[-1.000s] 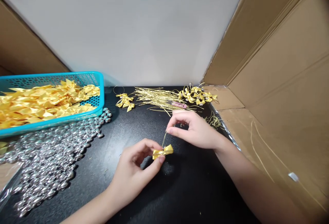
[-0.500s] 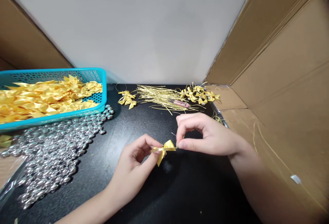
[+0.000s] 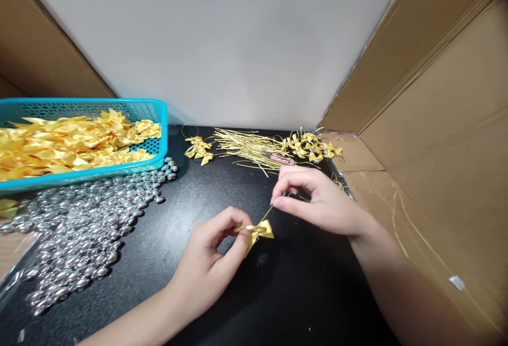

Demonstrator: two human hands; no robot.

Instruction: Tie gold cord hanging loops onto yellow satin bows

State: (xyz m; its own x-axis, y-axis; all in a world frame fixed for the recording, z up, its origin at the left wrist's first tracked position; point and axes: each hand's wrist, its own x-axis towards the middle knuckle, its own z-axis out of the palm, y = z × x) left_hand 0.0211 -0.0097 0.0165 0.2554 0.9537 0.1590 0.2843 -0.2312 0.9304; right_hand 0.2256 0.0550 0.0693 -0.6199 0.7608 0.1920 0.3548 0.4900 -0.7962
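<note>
Between thumb and fingertips, my left hand pinches a yellow ribbon bow above the black tabletop. A thin gold cord runs from the bow up to my right hand, whose thumb and index finger are closed on it. Behind my hands lies a bundle of cut gold cords with a pink clip-like item on it. Bows with cords and silver beads are heaped to its right, and a few more bows lie to its left.
At the left, a turquoise basket holds many loose yellow bows. A spread of silver beads lies in front of it. A pale wall closes the back, and cardboard stands at the right.
My right hand has moved slightly up and away from the bow, so more cord shows stretched between them. The bow has tilted a little in my left hand. The view has shifted slightly.
</note>
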